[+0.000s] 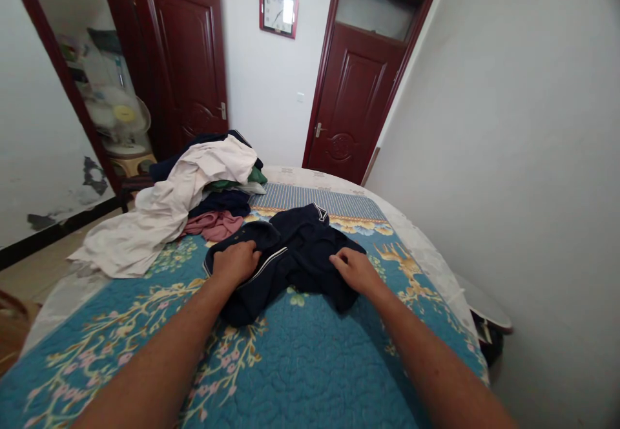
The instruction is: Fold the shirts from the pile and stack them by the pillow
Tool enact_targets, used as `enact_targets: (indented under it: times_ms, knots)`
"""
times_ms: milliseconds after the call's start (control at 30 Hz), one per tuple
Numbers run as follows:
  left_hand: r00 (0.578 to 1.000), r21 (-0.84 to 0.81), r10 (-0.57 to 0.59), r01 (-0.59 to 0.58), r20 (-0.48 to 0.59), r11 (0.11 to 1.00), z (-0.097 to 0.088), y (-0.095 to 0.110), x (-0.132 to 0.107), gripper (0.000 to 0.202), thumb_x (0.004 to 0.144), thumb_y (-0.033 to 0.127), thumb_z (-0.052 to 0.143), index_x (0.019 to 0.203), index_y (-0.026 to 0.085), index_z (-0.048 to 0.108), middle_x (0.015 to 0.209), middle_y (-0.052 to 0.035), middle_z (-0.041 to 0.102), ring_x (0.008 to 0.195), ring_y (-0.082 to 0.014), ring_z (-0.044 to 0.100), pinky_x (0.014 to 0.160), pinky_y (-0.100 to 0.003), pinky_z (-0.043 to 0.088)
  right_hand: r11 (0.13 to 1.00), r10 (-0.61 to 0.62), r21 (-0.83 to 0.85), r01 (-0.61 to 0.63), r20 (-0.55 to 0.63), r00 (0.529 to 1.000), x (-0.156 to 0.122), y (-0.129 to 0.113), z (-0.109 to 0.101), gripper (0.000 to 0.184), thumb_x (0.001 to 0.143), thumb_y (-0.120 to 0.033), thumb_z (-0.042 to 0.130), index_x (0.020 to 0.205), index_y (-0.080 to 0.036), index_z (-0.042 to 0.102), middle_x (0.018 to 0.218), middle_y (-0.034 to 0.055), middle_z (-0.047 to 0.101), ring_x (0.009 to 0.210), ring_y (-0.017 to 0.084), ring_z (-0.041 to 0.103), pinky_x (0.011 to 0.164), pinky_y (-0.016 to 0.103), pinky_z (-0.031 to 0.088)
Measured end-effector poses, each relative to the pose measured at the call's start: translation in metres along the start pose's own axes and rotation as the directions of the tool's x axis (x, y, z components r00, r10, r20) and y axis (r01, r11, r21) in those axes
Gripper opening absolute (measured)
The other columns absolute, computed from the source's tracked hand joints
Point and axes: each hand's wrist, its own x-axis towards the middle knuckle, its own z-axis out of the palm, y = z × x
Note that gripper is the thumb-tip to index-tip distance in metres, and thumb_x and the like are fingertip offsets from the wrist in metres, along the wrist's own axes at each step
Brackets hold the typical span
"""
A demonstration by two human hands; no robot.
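A navy polo shirt (300, 254) with white-striped trim lies rumpled in the middle of the table. My left hand (236, 262) is closed on its left part, close to the collar and a white-edged strip. On the opposite side, my right hand (354, 269) pinches the dark cloth with thumb and fingers. The shirt is bunched and partly folded over itself between my hands, and its lower part hangs toward me. Just behind my left hand lies a pink cloth (216, 224) at the foot of a clothes pile.
A heap of clothes with a white garment (194, 177) on it stands at the back left, spilling over the table edge. A blue flowered quilted cover (310, 364) lies over the round table. A grey wall (523, 125) rises close on the right; a fan (121, 115) stands beyond the left doorway.
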Motion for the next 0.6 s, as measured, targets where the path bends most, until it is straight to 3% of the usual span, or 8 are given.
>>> enact_targets:
  times_ms: [100,233,333,400,467,500,533,600]
  knots:
    - [0.998,-0.146,-0.055,0.048,-0.040,0.988,-0.003,-0.011,0.008,0.044,0.097,0.046,0.036,0.093,0.021,0.072,0.107,-0.0139,0.077,0.104,-0.0316,0.072,0.086,-0.040,0.051,0.992,-0.073,-0.099,0.075,0.025,0.997,-0.011,-0.011,0.010,0.043,0.090,-0.048,0.068,0.121,-0.019,0.072,0.115,0.0117,0.075,0.109,0.025,0.067,0.094,0.032,0.047]
    - [0.972,-0.256,-0.124,0.071,-0.201,0.964,-0.001,-0.025,0.009,0.047,0.098,0.049,0.034,0.089,0.021,0.070,0.098,-0.0128,0.077,0.096,-0.0287,0.072,0.079,-0.035,0.051,0.983,-0.113,-0.148,0.109,-0.019,0.993,-0.018,-0.022,0.029,0.025,0.097,-0.031,0.055,0.100,-0.021,0.078,0.104,0.0100,0.076,0.106,0.023,0.068,0.096,0.032,0.046]
    - [0.964,-0.233,-0.087,0.027,-0.251,0.972,0.006,-0.030,0.003,0.042,0.097,0.046,0.036,0.089,0.022,0.070,0.096,-0.0117,0.078,0.095,-0.0289,0.073,0.079,-0.035,0.050,0.997,-0.080,0.016,0.082,-0.074,0.994,-0.012,-0.016,0.035,0.030,0.097,-0.030,0.051,0.090,-0.022,0.079,0.096,0.0081,0.078,0.097,0.022,0.070,0.092,0.032,0.048]
    - [0.965,-0.217,-0.060,0.003,-0.257,0.976,0.010,-0.032,0.000,0.037,0.095,0.042,0.040,0.092,0.023,0.071,0.097,-0.0104,0.079,0.095,-0.0285,0.073,0.081,-0.035,0.049,0.975,0.013,0.221,0.007,-0.091,0.996,-0.001,-0.003,0.032,0.028,0.093,-0.035,0.055,0.084,-0.022,0.079,0.091,0.0069,0.078,0.093,0.024,0.071,0.087,0.033,0.052]
    - [0.963,-0.216,-0.064,0.007,-0.260,0.976,0.012,-0.033,-0.001,0.034,0.093,0.041,0.043,0.095,0.023,0.072,0.099,-0.0097,0.079,0.095,-0.0284,0.073,0.082,-0.034,0.050,0.857,0.194,0.501,-0.122,-0.095,0.976,0.015,0.016,0.021,0.024,0.085,-0.039,0.062,0.080,-0.021,0.076,0.083,0.0060,0.077,0.085,0.024,0.071,0.077,0.034,0.055]
    - [0.963,-0.218,-0.072,0.014,-0.261,0.976,0.012,-0.033,-0.001,0.035,0.093,0.041,0.043,0.096,0.023,0.073,0.100,-0.0098,0.079,0.096,-0.0286,0.073,0.082,-0.034,0.050,0.745,0.303,0.645,-0.170,-0.100,0.948,0.025,0.028,0.011,0.022,0.081,-0.039,0.065,0.079,-0.020,0.074,0.079,0.0053,0.076,0.080,0.024,0.071,0.071,0.033,0.056]
    - [0.963,-0.223,-0.079,0.020,-0.259,0.975,0.011,-0.034,0.000,0.035,0.093,0.041,0.043,0.097,0.023,0.073,0.100,-0.0101,0.079,0.096,-0.0289,0.073,0.083,-0.034,0.050,0.607,0.415,0.774,-0.183,-0.112,0.903,0.035,0.042,0.000,0.020,0.076,-0.038,0.067,0.079,-0.019,0.071,0.076,0.0043,0.075,0.074,0.022,0.070,0.066,0.031,0.056]
    - [0.964,-0.240,-0.085,0.022,-0.252,0.970,0.010,-0.035,0.002,0.038,0.093,0.043,0.042,0.097,0.023,0.074,0.100,-0.0104,0.079,0.096,-0.0293,0.072,0.082,-0.035,0.050,0.367,0.599,0.928,-0.065,-0.183,0.779,0.054,0.072,-0.028,0.018,0.070,-0.032,0.068,0.082,-0.019,0.065,0.074,0.0007,0.072,0.067,0.018,0.067,0.062,0.029,0.056]
